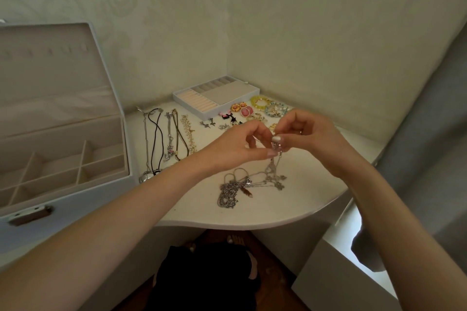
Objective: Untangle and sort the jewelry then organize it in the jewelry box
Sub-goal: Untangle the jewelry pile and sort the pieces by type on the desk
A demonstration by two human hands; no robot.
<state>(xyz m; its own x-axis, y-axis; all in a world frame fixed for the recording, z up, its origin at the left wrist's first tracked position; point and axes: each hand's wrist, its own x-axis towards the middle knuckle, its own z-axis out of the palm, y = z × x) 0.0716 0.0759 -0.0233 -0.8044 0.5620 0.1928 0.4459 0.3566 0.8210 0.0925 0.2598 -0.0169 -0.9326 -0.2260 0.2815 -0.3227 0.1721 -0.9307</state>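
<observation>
A tangle of silver chains [240, 188] lies on the white bench [305, 199] near its front edge, with small flower-shaped charms at its right side; one strand rises from the heap to the fingers above it. The left hand [242, 145] and right hand [309, 134] meet just over the heap, each pinching that strand between thumb and fingertips, the other fingers curled; what exactly sits in the pinch is too small to tell. Left of the hands a row of necklaces [168, 139] lies stretched out side by side, among them a black cord and a pearl-like string. Behind the hands are small earrings [246, 110] in pink and orange, and beaded bracelets [260, 101], yellow and blue-white. A flat tray [222, 97] with ring slots stands in the corner; the jewelry box [75, 199] stands at far left, lid up, its compartments showing.
</observation>
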